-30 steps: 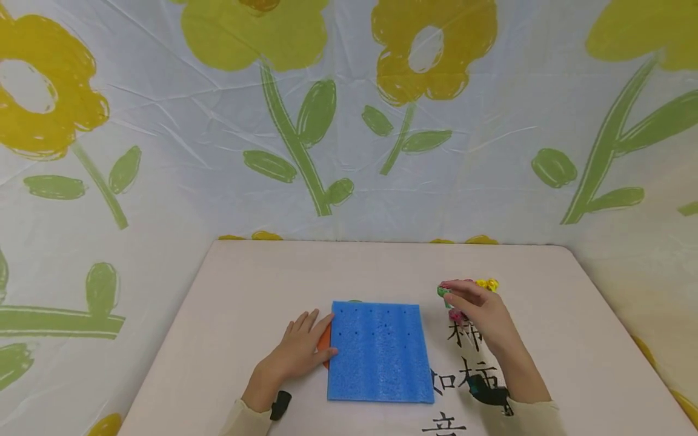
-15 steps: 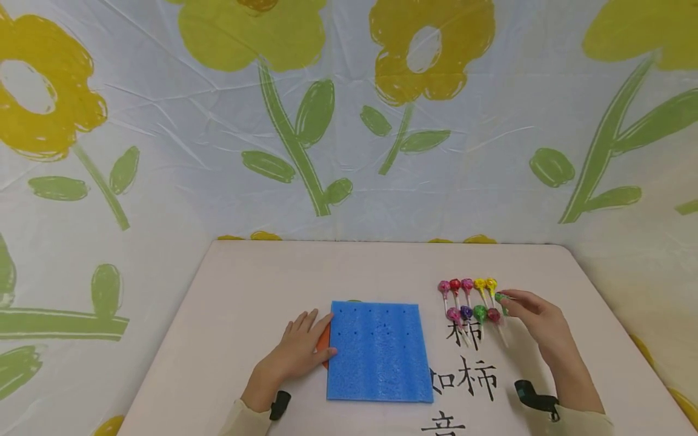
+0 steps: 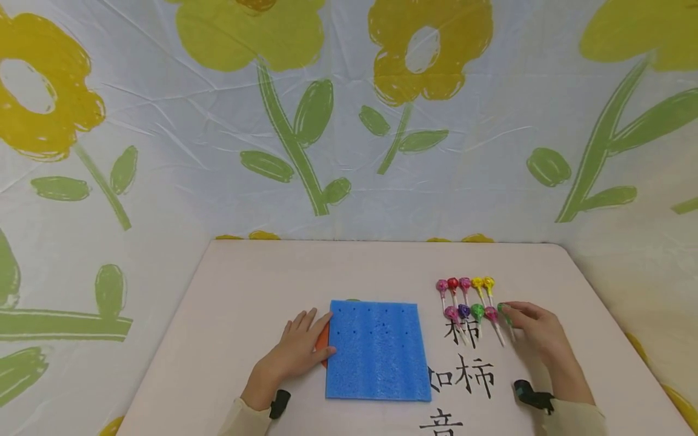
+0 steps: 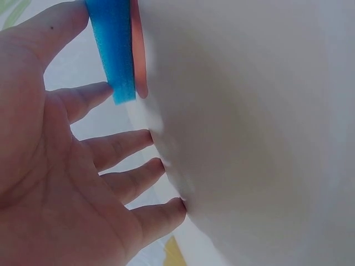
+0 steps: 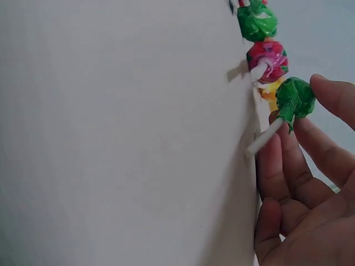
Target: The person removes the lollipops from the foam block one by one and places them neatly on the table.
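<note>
My right hand (image 3: 540, 333) pinches a green-wrapped lollipop (image 5: 295, 98) by its candy head, thumb on one side and fingers on the other. The white stick (image 5: 265, 137) slants down to the tabletop. Beside it, at the right end of the near row, lies a pink lollipop (image 3: 491, 313), followed by a green lollipop (image 3: 477, 312). My left hand (image 3: 297, 350) rests with spread fingers at the left edge of a blue foam board (image 3: 378, 363) dotted with small holes. Its thumb and index fingertip touch that edge, while the other fingertips meet the table in the left wrist view.
Behind the near row is a second row of lollipops, with yellow ones (image 3: 489, 283) at its right end. Something flat and orange (image 3: 323, 346) shows from under the board's left side. Black characters (image 3: 474, 376) mark the pale table (image 3: 262, 272). A flowered cloth (image 3: 349, 151) hangs behind.
My right hand has carried the green lollipop from the rows' left end to their right end, then slightly lower, uncovering the other lollipops. My left hand has stayed at the board.
</note>
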A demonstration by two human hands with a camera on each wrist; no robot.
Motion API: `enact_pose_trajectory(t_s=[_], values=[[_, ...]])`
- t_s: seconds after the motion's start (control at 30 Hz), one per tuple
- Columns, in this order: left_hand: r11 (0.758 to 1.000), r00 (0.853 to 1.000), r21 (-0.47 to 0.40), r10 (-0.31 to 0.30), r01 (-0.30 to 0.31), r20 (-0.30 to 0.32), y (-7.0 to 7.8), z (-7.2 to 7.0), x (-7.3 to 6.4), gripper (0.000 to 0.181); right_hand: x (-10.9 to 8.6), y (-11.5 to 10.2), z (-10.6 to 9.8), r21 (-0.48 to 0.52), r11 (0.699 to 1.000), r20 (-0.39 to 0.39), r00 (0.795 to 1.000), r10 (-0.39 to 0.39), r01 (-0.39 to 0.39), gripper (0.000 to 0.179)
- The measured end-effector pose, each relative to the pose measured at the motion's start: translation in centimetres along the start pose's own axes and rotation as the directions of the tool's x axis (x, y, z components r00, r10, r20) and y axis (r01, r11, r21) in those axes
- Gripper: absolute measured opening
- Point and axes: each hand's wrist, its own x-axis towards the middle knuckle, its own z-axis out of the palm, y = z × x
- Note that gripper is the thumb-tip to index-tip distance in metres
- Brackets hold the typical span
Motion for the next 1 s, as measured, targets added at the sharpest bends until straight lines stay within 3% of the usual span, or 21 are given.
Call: enact_pose_trajectory(t_s=[0.4, 0.73, 1.0], values=[[1.0, 1.0, -0.025, -0.018, 0.018, 0.011, 0.06, -0.15, 0.2, 0.074, 0.19, 0.19, 0.53, -0.036, 0.999, -0.028, 0.999, 0.02, -0.021, 0.066], [0.999, 1.0, -0.031, -0.012, 0.012, 0.005, 0.13, -0.13, 0.04, 0.074, 0.17, 0.31, 0.69, -0.124, 0.992, -0.035, 0.999, 0.007, -0.012, 0.065], [1.0, 1.0, -0.021, -0.014, 0.014, 0.009, -0.12, -0.11, 0.03, 0.074, 0.03, -0.3, 0.69, -0.106, 0.994, -0.03, 0.999, 0.016, -0.019, 0.07]])
